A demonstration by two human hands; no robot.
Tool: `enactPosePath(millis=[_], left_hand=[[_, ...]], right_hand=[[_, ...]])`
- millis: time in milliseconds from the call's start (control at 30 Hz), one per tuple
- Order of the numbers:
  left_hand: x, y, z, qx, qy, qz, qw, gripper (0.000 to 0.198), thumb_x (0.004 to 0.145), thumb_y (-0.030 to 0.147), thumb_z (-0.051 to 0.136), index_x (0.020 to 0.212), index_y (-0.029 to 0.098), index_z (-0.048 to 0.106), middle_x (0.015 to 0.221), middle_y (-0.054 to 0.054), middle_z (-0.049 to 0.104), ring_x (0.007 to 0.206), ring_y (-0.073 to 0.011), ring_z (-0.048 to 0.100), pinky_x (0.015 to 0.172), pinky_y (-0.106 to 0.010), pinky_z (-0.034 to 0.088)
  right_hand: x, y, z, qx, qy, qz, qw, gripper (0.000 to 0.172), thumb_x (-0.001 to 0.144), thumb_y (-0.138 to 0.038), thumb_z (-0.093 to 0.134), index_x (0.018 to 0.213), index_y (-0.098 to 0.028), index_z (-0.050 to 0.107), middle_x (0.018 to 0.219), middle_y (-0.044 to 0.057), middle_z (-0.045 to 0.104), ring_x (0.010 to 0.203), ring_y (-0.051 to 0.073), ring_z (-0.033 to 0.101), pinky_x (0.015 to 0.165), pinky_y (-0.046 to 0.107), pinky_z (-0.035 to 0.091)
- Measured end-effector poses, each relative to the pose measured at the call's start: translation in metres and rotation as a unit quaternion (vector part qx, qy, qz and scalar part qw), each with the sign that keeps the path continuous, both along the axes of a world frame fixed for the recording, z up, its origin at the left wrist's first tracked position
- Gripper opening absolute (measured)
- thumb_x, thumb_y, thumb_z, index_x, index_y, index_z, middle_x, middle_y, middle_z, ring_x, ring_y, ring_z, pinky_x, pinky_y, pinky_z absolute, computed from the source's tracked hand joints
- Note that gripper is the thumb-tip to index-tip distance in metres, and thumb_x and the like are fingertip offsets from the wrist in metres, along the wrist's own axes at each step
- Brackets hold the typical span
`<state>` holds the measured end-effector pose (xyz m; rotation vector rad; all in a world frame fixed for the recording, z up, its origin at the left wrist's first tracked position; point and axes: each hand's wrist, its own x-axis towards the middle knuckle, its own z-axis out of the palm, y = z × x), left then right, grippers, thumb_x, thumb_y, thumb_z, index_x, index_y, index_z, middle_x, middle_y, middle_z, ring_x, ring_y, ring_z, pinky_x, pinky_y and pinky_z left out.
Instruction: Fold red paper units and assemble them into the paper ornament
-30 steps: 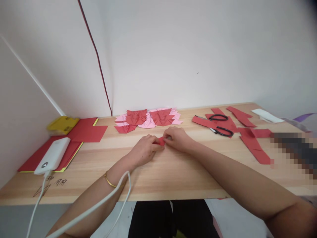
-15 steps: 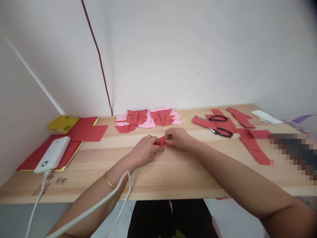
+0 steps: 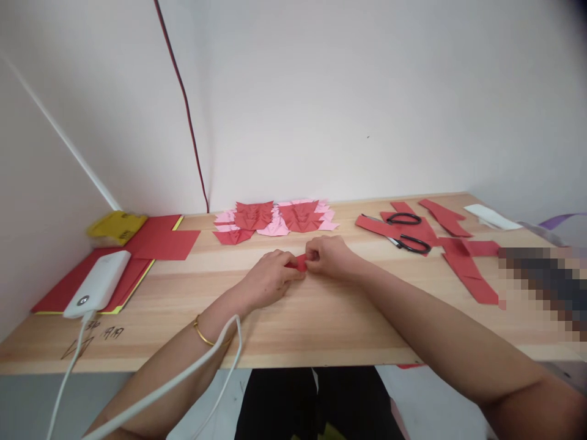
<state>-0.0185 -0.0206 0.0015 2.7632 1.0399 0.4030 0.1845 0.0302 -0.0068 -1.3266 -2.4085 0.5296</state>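
Observation:
A small piece of red paper (image 3: 301,263) is held between my two hands, low over the middle of the wooden table. My left hand (image 3: 270,276) has its fingers closed on the paper's left side. From the right, my right hand (image 3: 331,255) pinches its other side with thumb and forefinger. Much of the paper is hidden behind the fingers. Just beyond my hands, against the wall, lie several folded red paper pieces (image 3: 254,216) in rows with folded pink paper pieces (image 3: 274,228).
Black-handled scissors (image 3: 415,244) lie among red paper strips (image 3: 472,275) on the right. At the left, a white power bank (image 3: 99,282) and a yellow packet (image 3: 118,228) rest on red paper sheets (image 3: 167,245). A white cable (image 3: 165,388) crosses over my left forearm.
Both hands stay in almost the same place on the red paper. Only a very slight shift of the whole view shows.

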Motion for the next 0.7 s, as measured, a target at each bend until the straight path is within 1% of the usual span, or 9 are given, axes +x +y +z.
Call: enactPosePath(millis=[100, 167, 233, 333, 400, 467, 600, 667, 700], left_hand=[[-0.001, 0.0, 0.0, -0.005, 0.004, 0.002, 1.0, 0.032, 0.083, 0.014, 0.048, 0.102, 0.028, 0.069, 0.097, -0.007, 0.059, 0.091, -0.0193, 0.051, 0.08, -0.033, 0.039], [-0.001, 0.0, 0.0, -0.005, 0.005, 0.007, 1.0, 0.032, 0.084, 0.015, 0.047, 0.102, 0.028, 0.069, 0.098, -0.007, 0.059, 0.092, -0.0193, 0.051, 0.081, -0.033, 0.039], [-0.001, 0.0, -0.001, -0.004, 0.002, 0.009, 1.0, 0.031, 0.084, 0.016, 0.047, 0.102, 0.028, 0.069, 0.098, -0.008, 0.059, 0.093, -0.0195, 0.052, 0.081, -0.033, 0.039], [0.0, 0.0, -0.001, -0.004, -0.01, 0.002, 1.0, 0.03, 0.083, 0.016, 0.048, 0.099, 0.029, 0.07, 0.096, -0.008, 0.06, 0.092, -0.0196, 0.052, 0.081, -0.033, 0.04], [0.0, 0.001, -0.001, -0.005, -0.014, -0.001, 1.0, 0.03, 0.082, 0.015, 0.049, 0.099, 0.029, 0.07, 0.097, -0.007, 0.06, 0.092, -0.0196, 0.052, 0.082, -0.034, 0.04], [-0.001, 0.001, -0.001, -0.008, -0.011, 0.0, 1.0, 0.031, 0.081, 0.014, 0.049, 0.099, 0.029, 0.07, 0.098, -0.007, 0.059, 0.093, -0.0196, 0.052, 0.082, -0.034, 0.04], [-0.001, 0.0, 0.0, -0.014, -0.007, 0.002, 1.0, 0.03, 0.083, 0.016, 0.049, 0.102, 0.029, 0.069, 0.099, -0.007, 0.059, 0.094, -0.02, 0.052, 0.083, -0.034, 0.04], [-0.001, 0.0, 0.001, -0.015, -0.012, 0.002, 1.0, 0.029, 0.083, 0.017, 0.049, 0.101, 0.028, 0.069, 0.098, -0.008, 0.059, 0.094, -0.0201, 0.052, 0.083, -0.034, 0.04], [0.0, 0.0, 0.001, -0.014, -0.015, 0.001, 1.0, 0.029, 0.084, 0.017, 0.049, 0.1, 0.028, 0.07, 0.098, -0.008, 0.059, 0.094, -0.0201, 0.052, 0.083, -0.034, 0.04]], right_hand=[[0.007, 0.014, 0.002, -0.002, -0.021, -0.072, 0.997, 0.006, 0.066, -0.022, 0.058, 0.062, -0.019, 0.057, 0.069, -0.001, 0.065, 0.066, 0.013, 0.052, 0.066, 0.027, 0.029], [0.011, 0.019, 0.004, 0.004, -0.011, -0.098, 0.995, 0.006, 0.068, -0.022, 0.057, 0.063, -0.018, 0.057, 0.072, 0.0, 0.066, 0.068, 0.014, 0.053, 0.068, 0.027, 0.029], [0.01, 0.014, 0.004, 0.012, 0.017, -0.084, 0.996, 0.008, 0.069, -0.024, 0.057, 0.063, -0.018, 0.057, 0.073, -0.001, 0.066, 0.069, 0.013, 0.054, 0.069, 0.027, 0.03], [0.003, 0.001, 0.002, 0.015, 0.038, -0.001, 0.999, 0.012, 0.069, -0.029, 0.06, 0.064, -0.019, 0.056, 0.069, -0.002, 0.064, 0.068, 0.012, 0.053, 0.069, 0.026, 0.03], [0.0, -0.002, 0.0, 0.007, 0.015, 0.045, 0.999, 0.014, 0.067, -0.03, 0.062, 0.062, -0.019, 0.055, 0.065, -0.003, 0.063, 0.066, 0.012, 0.052, 0.069, 0.027, 0.03], [0.002, 0.003, 0.0, 0.004, -0.003, 0.022, 1.0, 0.01, 0.066, -0.026, 0.062, 0.061, -0.019, 0.056, 0.065, -0.002, 0.063, 0.066, 0.013, 0.052, 0.069, 0.027, 0.029], [0.012, 0.018, 0.002, 0.007, -0.001, -0.08, 0.997, 0.008, 0.068, -0.023, 0.057, 0.062, -0.018, 0.056, 0.072, 0.0, 0.065, 0.066, 0.013, 0.053, 0.069, 0.028, 0.03], [0.012, 0.015, 0.002, 0.016, 0.015, -0.076, 0.997, 0.01, 0.069, -0.025, 0.057, 0.062, -0.018, 0.056, 0.072, 0.0, 0.065, 0.067, 0.013, 0.053, 0.07, 0.028, 0.03], [0.01, 0.012, 0.002, 0.019, 0.022, -0.057, 0.998, 0.01, 0.069, -0.026, 0.058, 0.063, -0.018, 0.056, 0.072, 0.0, 0.064, 0.068, 0.013, 0.053, 0.07, 0.028, 0.03]])
